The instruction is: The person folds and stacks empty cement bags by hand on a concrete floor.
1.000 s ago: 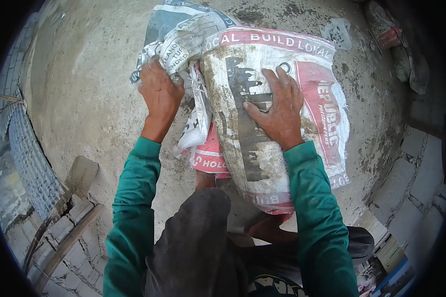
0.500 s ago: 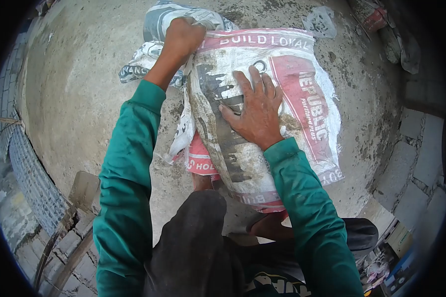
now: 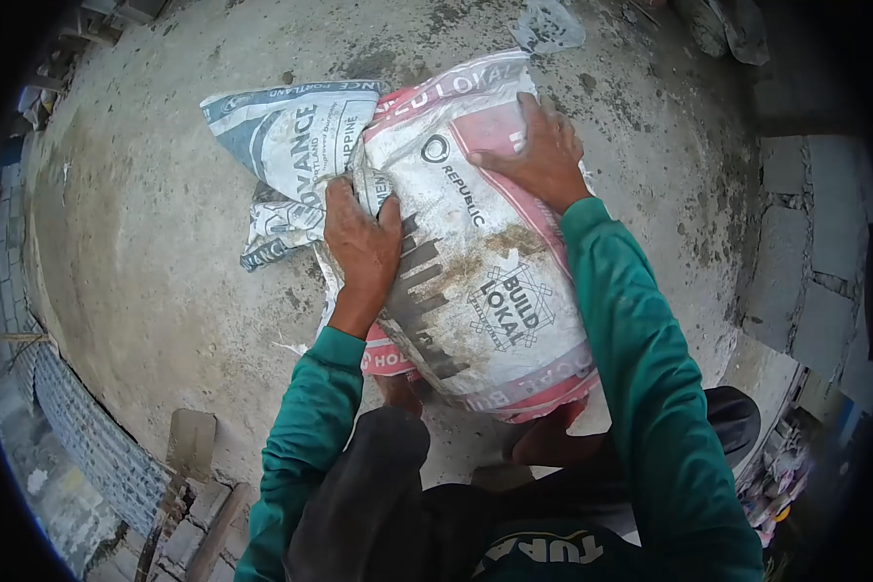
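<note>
Cement sack [image 3: 475,281] under both hands [image 3: 362,242] [image 3: 543,155] (fingers spread)

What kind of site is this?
Probably a construction site, outdoors. Both hands press on a printed cement sack lying on a rough concrete slab, with a second grey sack beside it and hollow-block masonry at the edge.

Red-and-white printed sack [image 3: 485,281], grey-and-white sack [image 3: 291,145], teal sleeves [image 3: 640,330]
</note>
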Motion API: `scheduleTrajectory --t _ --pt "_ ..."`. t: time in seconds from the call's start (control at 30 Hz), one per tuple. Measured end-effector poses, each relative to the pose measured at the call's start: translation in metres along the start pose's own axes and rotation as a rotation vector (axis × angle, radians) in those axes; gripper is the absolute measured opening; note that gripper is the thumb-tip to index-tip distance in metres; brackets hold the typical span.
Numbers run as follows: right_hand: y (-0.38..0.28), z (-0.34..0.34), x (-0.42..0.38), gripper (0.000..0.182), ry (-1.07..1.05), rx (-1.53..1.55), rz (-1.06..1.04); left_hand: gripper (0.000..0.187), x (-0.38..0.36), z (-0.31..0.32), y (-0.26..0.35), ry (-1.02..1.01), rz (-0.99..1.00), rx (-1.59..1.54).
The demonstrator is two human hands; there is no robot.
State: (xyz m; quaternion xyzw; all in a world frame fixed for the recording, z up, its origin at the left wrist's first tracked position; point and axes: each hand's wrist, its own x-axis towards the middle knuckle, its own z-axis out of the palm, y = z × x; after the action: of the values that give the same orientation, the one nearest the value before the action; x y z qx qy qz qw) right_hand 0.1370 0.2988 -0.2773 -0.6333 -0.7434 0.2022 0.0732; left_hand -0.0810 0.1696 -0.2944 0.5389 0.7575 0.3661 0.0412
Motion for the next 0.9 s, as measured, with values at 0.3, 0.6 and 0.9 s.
scheduleTrajectory --t 0.3,0.6,0.9 --pt "0.042 0.031 0.022 0.113 -1.102 1.177 0.498 0.046 0.045 -0.032 0.010 -0.277 -0.140 -0.068" --pt "-0.035 0.006 -0.020 0.092 -0.636 0.745 0.220 0.037 0.126 -0.056 -0.002 -0.208 0.085 0.265" --pt "-0.031 0.038 -0.021 0.125 -0.496 0.510 0.149 0.022 0.177 -0.023 -0.067 -0.548 0.367 0.601"
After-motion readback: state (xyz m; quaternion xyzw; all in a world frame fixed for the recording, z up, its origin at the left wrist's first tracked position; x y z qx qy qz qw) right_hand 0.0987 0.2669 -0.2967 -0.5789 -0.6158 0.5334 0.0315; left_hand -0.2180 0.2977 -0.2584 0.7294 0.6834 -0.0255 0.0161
